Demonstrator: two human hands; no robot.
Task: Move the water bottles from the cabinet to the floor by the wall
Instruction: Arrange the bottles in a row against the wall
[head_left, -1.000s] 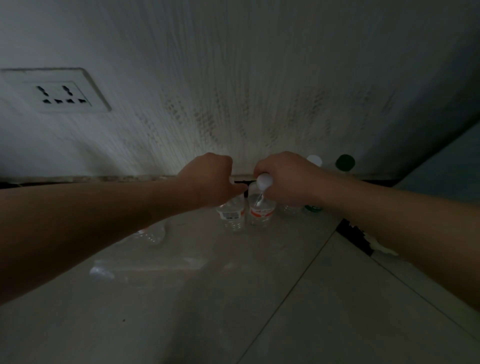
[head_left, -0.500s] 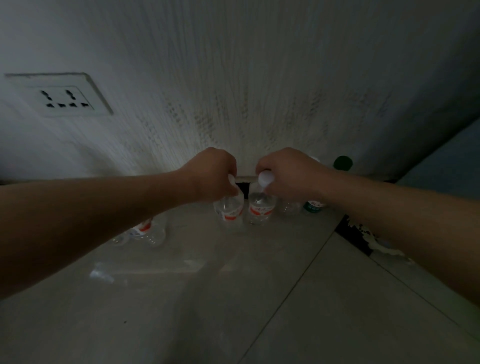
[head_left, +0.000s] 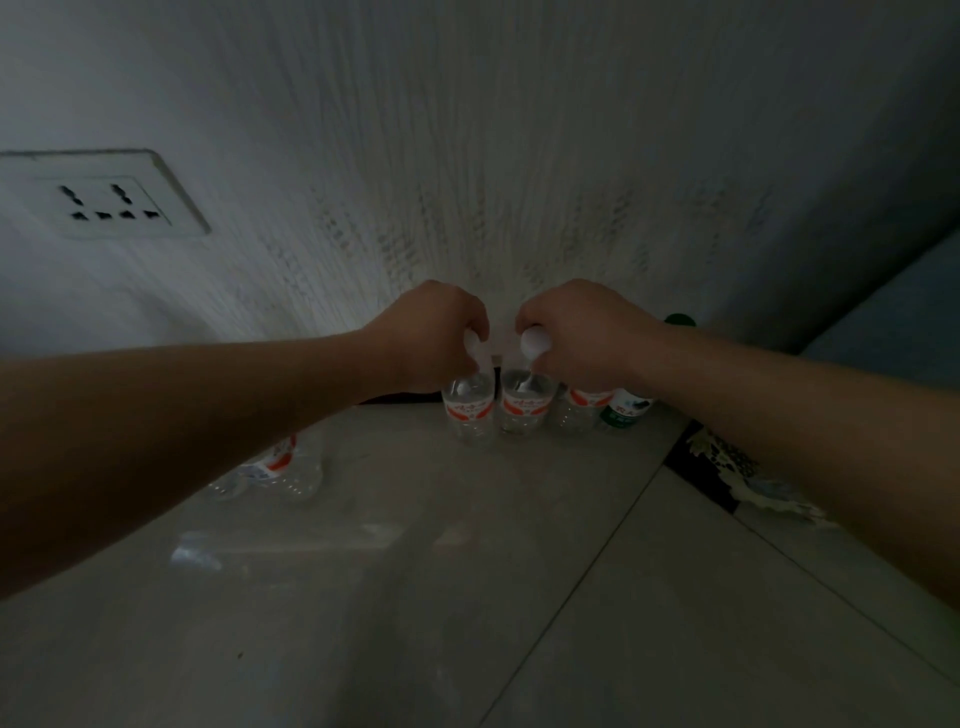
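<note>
I see open floor (head_left: 467, 597) near me for passing, wall (head_left: 519, 156) closing the far side, upright bottle row (head_left: 523, 410) packed against it, more bottles (head_left: 272, 464) at left.

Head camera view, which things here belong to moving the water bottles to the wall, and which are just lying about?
Job: left red-label bottle and middle red-label bottle, both held by the cap; right red-label bottle; green-label bottle; bottles at far left; wall.
Lying about: wall socket; leaf-patterned strip at right.
</note>
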